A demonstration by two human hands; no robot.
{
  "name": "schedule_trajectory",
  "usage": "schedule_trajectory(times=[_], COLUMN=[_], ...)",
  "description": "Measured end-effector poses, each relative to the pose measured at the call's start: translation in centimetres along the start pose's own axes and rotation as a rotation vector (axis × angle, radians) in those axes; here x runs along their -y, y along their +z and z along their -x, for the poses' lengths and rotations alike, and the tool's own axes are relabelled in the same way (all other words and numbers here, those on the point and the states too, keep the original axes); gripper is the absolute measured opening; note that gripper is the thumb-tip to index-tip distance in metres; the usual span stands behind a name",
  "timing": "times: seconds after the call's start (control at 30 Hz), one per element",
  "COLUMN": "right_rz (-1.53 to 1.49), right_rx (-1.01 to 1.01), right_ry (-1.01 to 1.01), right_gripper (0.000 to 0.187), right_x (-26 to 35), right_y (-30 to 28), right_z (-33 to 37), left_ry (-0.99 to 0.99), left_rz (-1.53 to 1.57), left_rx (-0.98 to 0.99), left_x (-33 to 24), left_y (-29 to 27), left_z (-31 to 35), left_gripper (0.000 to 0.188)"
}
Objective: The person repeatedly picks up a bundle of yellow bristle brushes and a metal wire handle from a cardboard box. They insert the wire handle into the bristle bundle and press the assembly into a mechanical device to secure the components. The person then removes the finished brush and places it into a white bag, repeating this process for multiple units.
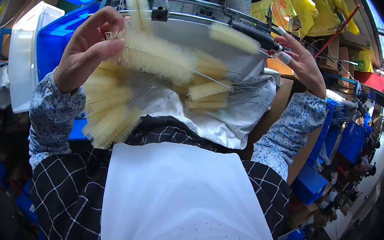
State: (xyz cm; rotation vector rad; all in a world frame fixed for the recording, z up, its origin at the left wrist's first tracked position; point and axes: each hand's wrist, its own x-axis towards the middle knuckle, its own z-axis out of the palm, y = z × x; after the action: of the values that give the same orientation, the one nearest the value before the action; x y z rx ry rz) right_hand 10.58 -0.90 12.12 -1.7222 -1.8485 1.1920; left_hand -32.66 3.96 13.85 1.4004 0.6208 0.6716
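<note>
My left hand (89,46) is closed on the bristled end of a cream bottle brush (158,58), thumb against fingers. The brush points right, its twisted wire stem running out over the pile. My right hand (303,66), with white tape on its fingers, curls at the end of a black cylindrical tool (257,35) on the metal bar; what lies between the fingertips is unclear. Just left of it, a smaller cream brush (235,38) lies along the bar, its wire reaching toward my right thumb. Several more brushes (113,116) are spread below on a white sheet (244,111).
A shiny metal rail (188,17) with a small black block (160,13) crosses the far side. Blue bins (58,35) and a white box (28,56) stand left. Yellow sacks (283,10) lie at the back right. A white apron (183,199) covers my lap.
</note>
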Motion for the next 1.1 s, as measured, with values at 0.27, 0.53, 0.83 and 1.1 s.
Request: schedule_trajectory(times=[0.27,0.53,0.83,1.1], right_rz=[-0.402,0.807,0.786,0.796], right_rx=[0.196,-0.853,-0.776,-0.750], right_ry=[-0.319,-0.169,-0.072,-0.135], right_gripper=[0.037,0.029,0.028,0.033], right_x=[9.0,-4.0,-4.6,-5.2], right_y=[14.5,7.9,7.9,7.3], right_z=[-3.2,-12.5,-14.2,-15.4], left_ry=[0.013,-0.537,-0.409,-0.430], left_rz=[0.087,-1.052,-0.825,-0.718], left_rx=[0.032,0.158,-0.064,-0.127], left_x=[2.3,0.9,2.9,2.9], left_y=[4.5,-3.6,-2.7,-3.4], left_z=[-0.4,8.8,10.1,9.6], left_gripper=[0.031,0.049,0.034,0.014])
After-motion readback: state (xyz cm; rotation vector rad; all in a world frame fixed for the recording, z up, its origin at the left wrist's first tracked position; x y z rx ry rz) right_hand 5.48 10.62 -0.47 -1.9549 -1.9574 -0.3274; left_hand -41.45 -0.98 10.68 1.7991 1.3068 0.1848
